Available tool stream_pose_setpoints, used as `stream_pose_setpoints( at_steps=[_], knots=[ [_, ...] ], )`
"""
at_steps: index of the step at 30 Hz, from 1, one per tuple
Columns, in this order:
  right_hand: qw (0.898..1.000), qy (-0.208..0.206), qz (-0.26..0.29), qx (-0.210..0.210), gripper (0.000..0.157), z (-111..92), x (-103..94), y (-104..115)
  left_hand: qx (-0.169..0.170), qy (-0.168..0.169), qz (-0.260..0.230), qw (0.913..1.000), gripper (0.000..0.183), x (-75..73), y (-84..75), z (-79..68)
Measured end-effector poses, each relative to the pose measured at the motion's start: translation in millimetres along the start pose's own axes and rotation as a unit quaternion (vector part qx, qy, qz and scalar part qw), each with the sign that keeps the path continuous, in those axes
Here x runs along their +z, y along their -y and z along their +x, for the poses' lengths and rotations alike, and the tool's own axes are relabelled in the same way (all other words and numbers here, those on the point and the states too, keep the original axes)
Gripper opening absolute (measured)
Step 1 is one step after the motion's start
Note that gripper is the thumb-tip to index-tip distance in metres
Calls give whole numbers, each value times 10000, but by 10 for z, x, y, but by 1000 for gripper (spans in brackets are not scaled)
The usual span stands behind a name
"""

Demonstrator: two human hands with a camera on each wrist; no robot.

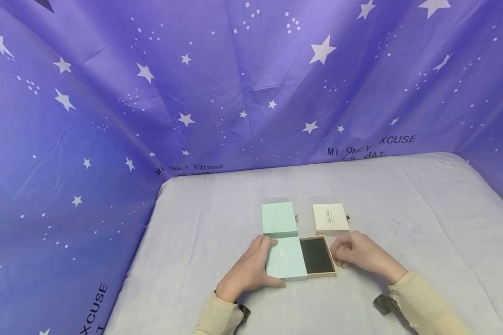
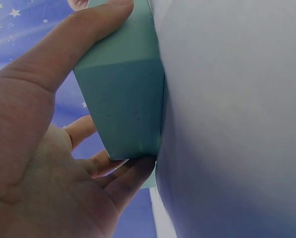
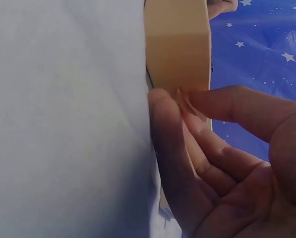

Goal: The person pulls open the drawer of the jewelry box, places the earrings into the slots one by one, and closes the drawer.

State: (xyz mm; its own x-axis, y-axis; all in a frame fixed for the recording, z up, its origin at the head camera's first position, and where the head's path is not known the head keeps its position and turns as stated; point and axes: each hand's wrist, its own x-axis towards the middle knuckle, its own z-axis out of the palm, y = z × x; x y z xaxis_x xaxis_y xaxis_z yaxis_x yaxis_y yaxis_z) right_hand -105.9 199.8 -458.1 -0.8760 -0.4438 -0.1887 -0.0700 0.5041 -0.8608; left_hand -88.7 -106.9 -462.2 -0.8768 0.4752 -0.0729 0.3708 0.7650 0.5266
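Observation:
A mint-green drawer box (image 1: 287,260) lies on the grey cloth, its tan drawer (image 1: 335,274) slid partway out to the right, with a black lining (image 1: 317,255). My left hand (image 1: 251,265) grips the box's sleeve from the left, thumb along the near side and fingers on the far side. In the left wrist view the sleeve's plain end (image 2: 123,111) sits between thumb and fingers. My right hand (image 1: 358,253) is at the drawer's outer end. There its thumb and fingers pinch a small ribbon tab (image 3: 195,111) on the tan drawer front.
A second mint-green box (image 1: 279,217) stands just behind the first one, with a short tab on its right side. To its right is a white box (image 1: 331,217) with dark script and a black tab. A purple star-printed curtain (image 1: 243,93) hangs behind the table.

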Motion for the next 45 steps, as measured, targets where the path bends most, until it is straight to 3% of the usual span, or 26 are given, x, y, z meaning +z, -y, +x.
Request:
stream_pose_setpoints(
  at_steps=[9, 16, 21, 29, 45],
  knots=[
    [9972, -307, -648, -206, 11, -22, -58, 52, 11, -18, 5, 10000, 93, -11, -5, 0],
    [9983, -464, -351, 13, 21, -101, -178, 89, -45, 14, -80, 10000, 93, -11, -14, -7],
    [9962, -693, -527, 82, 23, -152, -310, 88, -73, 17, -152, 9999, 92, -12, -21, -14],
    [9825, -1201, -1426, -28, 21, -193, -470, 62, -19, 7, -164, 9999, 92, -9, -21, -15],
    [9618, -1765, -2080, 205, 27, -185, -737, -247, -47, 37, -108, 9999, 92, -7, -13, -9]
  ],
)
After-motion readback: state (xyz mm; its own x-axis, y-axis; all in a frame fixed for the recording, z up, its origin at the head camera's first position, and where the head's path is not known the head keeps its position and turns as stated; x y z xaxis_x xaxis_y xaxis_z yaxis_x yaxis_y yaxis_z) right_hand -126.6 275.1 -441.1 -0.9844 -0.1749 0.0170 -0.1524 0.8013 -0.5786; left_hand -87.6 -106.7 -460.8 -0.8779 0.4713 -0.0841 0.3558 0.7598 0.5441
